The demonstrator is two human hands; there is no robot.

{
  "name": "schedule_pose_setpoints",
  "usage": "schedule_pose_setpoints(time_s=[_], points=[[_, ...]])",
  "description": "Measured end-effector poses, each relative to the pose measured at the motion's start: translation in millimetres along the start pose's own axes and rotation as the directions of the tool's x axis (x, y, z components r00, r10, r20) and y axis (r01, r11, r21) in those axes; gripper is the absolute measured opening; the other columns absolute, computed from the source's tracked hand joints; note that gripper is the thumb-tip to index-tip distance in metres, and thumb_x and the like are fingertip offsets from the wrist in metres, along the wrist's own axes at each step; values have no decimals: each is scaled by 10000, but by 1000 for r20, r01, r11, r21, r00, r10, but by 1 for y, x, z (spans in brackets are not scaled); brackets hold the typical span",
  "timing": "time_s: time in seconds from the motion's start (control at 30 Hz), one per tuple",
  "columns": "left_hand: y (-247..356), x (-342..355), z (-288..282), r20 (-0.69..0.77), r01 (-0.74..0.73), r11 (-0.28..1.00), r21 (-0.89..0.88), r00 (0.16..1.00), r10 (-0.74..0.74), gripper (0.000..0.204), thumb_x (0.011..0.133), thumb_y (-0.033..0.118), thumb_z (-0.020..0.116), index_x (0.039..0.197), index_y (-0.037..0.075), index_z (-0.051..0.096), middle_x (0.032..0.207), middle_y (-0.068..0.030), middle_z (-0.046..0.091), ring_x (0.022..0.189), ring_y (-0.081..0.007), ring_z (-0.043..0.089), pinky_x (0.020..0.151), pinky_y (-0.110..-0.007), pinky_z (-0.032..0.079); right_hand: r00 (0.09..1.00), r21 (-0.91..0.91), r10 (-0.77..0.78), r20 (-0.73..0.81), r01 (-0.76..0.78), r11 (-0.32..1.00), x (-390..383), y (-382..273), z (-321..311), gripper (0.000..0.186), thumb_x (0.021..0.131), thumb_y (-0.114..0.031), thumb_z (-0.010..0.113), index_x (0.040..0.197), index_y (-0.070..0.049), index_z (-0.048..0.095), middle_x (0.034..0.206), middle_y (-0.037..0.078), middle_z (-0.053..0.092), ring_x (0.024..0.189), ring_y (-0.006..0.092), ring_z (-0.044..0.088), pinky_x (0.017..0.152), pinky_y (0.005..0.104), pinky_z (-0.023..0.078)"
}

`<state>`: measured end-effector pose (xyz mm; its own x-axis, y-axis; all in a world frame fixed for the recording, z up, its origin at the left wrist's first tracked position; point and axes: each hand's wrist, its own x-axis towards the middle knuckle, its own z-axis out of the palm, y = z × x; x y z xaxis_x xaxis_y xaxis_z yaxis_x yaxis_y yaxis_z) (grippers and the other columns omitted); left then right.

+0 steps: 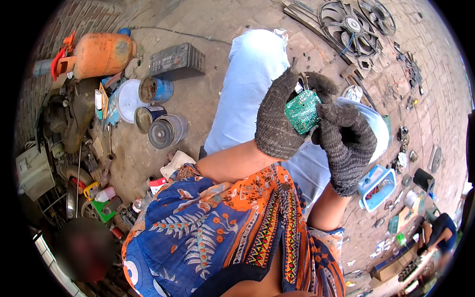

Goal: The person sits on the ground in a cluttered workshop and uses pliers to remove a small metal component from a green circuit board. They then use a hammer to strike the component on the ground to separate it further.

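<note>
A small green circuit board (302, 112) is held up over my knees, its soldered side showing. My left hand (278, 119), in a dark grey knitted glove, wraps round the board's left side and upper edge. My right hand (350, 141), gloved the same way, has its thumb and fingers pinched at the board's right edge. A small metal part (299, 87) shows at the top of the board between the left fingers. Whatever sits on the board's underside is hidden.
Light blue trousers (247, 74) cover my bent legs. To the left are an orange gas cylinder (104, 54), several tins such as a blue one (163, 90), and a black box (176, 59). A radiator fan (349, 27) lies far right; a blue basket (378, 188) stands nearer. Another person (439, 235) sits lower right.
</note>
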<state>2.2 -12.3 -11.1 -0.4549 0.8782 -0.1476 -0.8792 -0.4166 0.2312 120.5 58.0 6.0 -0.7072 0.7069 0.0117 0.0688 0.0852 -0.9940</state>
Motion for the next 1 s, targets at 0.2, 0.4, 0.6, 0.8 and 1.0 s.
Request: schedule_pose_setpoints(time_s=[0.2,0.4,0.6,0.8,1.0], points=[[1,1,12,-56,-31,999,24,998,32,477,943,384,351,1021,-44,548,925,-122,602,835,-175,594,765,-292,493,998,210,-38,-52,48,977,2,-2,7,221,738,18,687,952,15,631,858,57,643,710,100,596,634,223,490],[1,-1,0,-9,-28,998,53,1000,29,479,942,386,346,1027,-41,546,932,-123,602,839,-180,593,773,-297,493,998,123,18,-55,-11,992,-1,4,4,200,734,19,695,925,16,636,858,48,639,713,103,597,637,224,490],[0,0,6,-60,-27,996,84,998,32,487,940,391,341,1001,-42,556,901,-124,607,824,-186,595,758,-296,498,998,130,52,-29,-48,990,2,1,1,163,733,6,700,887,5,647,835,27,635,706,83,583,635,215,482],[-2,1,-1,20,-17,999,31,1000,17,488,940,393,339,1004,-40,555,895,-123,607,825,-180,593,754,-285,495,999,123,48,7,-48,991,2,3,-2,174,741,-1,694,906,10,640,853,39,641,719,83,586,641,212,481],[0,1,3,-18,-6,996,85,1000,7,486,941,390,338,1014,-38,555,904,-119,606,821,-175,589,759,-289,489,998,214,63,16,-65,975,2,0,-2,182,749,5,684,925,13,635,891,60,646,751,95,595,655,217,486]])
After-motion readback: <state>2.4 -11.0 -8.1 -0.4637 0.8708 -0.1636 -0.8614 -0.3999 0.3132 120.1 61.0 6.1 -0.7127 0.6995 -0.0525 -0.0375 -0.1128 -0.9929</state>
